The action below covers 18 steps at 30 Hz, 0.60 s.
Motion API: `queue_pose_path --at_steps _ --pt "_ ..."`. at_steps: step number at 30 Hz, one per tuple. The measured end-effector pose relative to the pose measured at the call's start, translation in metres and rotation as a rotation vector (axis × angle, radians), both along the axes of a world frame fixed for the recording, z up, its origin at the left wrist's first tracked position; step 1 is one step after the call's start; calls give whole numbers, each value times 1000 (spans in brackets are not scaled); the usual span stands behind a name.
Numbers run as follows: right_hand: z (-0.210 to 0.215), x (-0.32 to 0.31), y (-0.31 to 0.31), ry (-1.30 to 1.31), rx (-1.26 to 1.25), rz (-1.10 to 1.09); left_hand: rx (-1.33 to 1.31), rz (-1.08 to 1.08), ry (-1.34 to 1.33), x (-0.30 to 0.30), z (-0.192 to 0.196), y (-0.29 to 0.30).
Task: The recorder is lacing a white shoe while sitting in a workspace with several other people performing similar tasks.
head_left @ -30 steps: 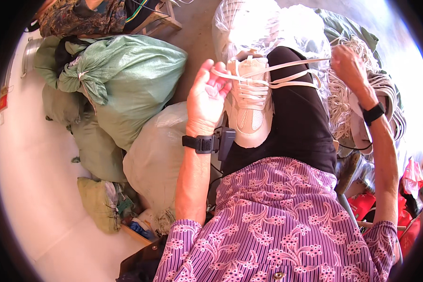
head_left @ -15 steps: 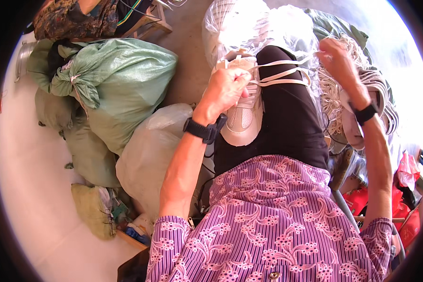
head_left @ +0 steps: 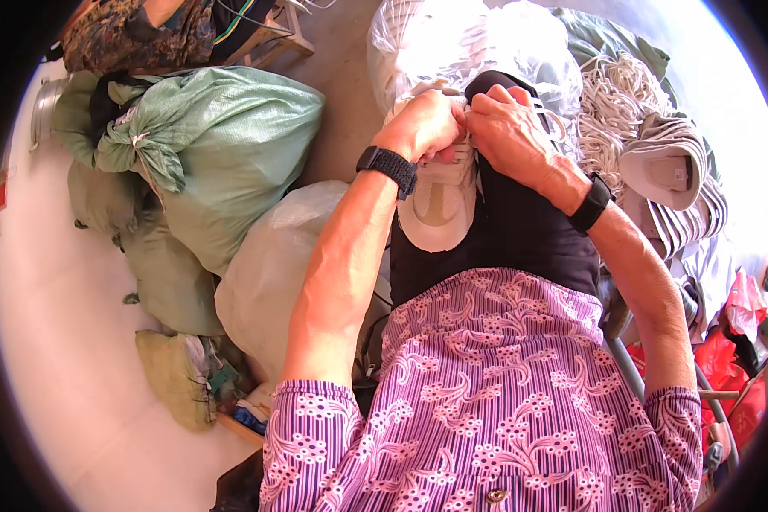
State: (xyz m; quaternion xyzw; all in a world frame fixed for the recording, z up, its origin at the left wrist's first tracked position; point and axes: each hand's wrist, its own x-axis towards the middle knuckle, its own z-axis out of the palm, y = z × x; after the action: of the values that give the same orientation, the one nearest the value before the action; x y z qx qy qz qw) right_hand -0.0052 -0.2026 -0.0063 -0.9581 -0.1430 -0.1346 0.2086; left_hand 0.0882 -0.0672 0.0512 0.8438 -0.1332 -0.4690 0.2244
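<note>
The shoe (head_left: 439,209) is resting on the lap, against the black trousers (head_left: 520,230), with its toe pointing back toward the body, and both hands are working over its laced front. The left hand (head_left: 422,128) is lying across the upper part of the shoe, its fingers bending inward; the right hand (head_left: 514,136) is meeting it from the right, over the trousers, its fingers bending too and leaving little room inside. The fingertips are hiding in and behind the hands, so whether either is pinching the lace (head_left: 557,125) cannot be told. As for progress, the lower front is already showing rows of lace near the toe, so that part is looking done. The upper rows are hiding under the hands, and a slack loop is standing out beyond the right hand, so the threading is probably nearing its top but lacking its finish: some lace is seemingly waiting to be drawn in, and no bow is showing. To the right, a stack of shoes (head_left: 670,166) is lying beside a pile of laces (head_left: 623,102); how many of those shoes are awaiting lacing cannot be told.
</note>
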Motion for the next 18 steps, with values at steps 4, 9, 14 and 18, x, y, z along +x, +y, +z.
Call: queue_pose_path --at_steps 4,9,14,18 --pt "-2 -2 -2 -26 34 10 -18 -108 -70 0 -10 5" --pt "6 -1 -9 26 132 -19 -493 -196 -616 -13 -28 31" --pt "7 7 1 38 202 88 -523 160 -378 -25 -32 49" --pt "21 29 -4 177 554 -12 -478 11 -406 -23 -31 46"
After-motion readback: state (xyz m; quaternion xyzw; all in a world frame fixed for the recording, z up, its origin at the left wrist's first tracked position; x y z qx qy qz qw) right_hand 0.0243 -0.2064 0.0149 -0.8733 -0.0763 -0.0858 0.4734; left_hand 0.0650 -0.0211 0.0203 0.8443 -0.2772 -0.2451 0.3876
